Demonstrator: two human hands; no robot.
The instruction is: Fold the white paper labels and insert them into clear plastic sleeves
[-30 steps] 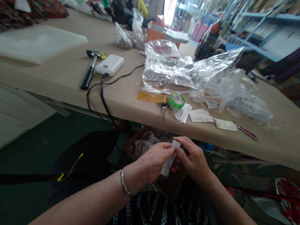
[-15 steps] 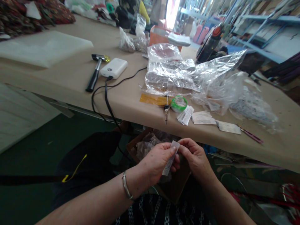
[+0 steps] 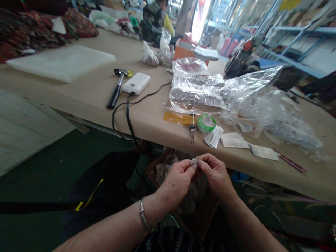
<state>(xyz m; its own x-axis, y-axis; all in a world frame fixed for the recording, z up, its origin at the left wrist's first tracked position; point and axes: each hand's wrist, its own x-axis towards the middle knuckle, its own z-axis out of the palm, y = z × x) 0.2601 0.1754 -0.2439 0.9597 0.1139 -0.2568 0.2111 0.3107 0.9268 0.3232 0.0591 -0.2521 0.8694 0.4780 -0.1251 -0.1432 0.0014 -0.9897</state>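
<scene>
pinched thumb against finger, the left hand (image 3: pixel 177 180) has a small pale slip (image 3: pixel 194 161) at its tips. the right hand (image 3: pixel 217 176) is drawn in just as tight beside it; i cannot tell from here whether its fingers grip the slip or only touch it. largest first, i see the brown-covered table (image 3: pixel 86 101) crossing the view beyond both hands. crumpled clear plastic bags (image 3: pixel 199 91) lie on it, farther off. below the near edge i make out an open box (image 3: pixel 206 218) of clear scraps, and the slip is held up above it, near the table's edge. on the table close by are a thin metal-tipped tool (image 3: pixel 192 130), its tip toward the hands, a round green-rimmed item (image 3: pixel 207 123) and some white paper labels (image 3: pixel 235 140). smallest is the slip: i get only a short end, pointing up and away from the wearer, toward the table. fingers hide the rest, so i cannot tell its long axis.
</scene>
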